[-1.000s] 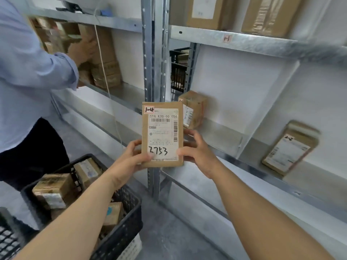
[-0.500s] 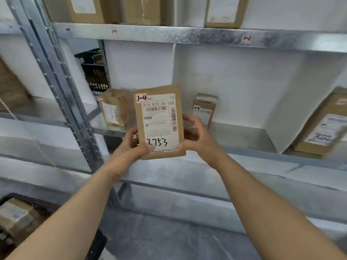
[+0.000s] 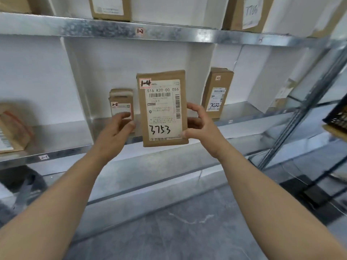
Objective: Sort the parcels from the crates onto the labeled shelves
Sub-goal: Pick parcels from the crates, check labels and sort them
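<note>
Flat brown parcel [image 3: 163,109] held upright in front of shelves, label facing camera: red-edged tag "1-4" top left, printed "516 K20-00 056", barcodes, handwritten "3753" near bottom. Right hand [image 3: 201,129] grips right edge; left hand [image 3: 114,134] just beside left edge, contact unclear. Upper shelf [image 3: 75,27] edge tagged "1-2". Middle shelf [image 3: 242,111] carries small parcel tagged "2-2" [image 3: 121,102] and taller parcel marked "7022" [image 3: 216,92], both upright.

Metal shelves [image 3: 169,145] with parcels standing on them

On the middle shelf, a small box [image 3: 121,102] stands left of a taller box [image 3: 216,91]; another parcel [image 3: 13,128] leans farther left. Above them, the upper shelf [image 3: 187,33] carries more boxes [image 3: 110,8].
</note>
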`<act>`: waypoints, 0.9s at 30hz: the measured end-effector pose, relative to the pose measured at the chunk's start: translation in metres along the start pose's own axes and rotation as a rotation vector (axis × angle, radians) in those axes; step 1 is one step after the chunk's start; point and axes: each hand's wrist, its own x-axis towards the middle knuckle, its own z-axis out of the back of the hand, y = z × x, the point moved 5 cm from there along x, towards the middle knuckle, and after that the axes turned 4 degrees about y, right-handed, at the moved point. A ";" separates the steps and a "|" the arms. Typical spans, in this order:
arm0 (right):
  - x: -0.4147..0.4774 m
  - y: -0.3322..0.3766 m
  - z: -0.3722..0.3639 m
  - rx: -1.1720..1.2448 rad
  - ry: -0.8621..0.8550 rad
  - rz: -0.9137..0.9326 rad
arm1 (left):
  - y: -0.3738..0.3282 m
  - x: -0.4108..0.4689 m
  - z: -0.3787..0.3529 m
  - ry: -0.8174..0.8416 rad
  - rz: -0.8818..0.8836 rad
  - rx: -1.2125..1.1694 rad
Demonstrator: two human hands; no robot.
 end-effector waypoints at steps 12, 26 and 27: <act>-0.083 0.003 0.149 -0.002 -0.305 0.043 | -0.105 0.046 -0.142 0.175 -0.292 0.462; -0.164 -0.025 0.397 -0.061 -0.504 0.061 | -0.246 0.096 -0.380 0.277 -0.571 0.610; -0.168 -0.027 0.413 -0.061 -0.509 0.066 | -0.254 0.101 -0.395 0.282 -0.581 0.618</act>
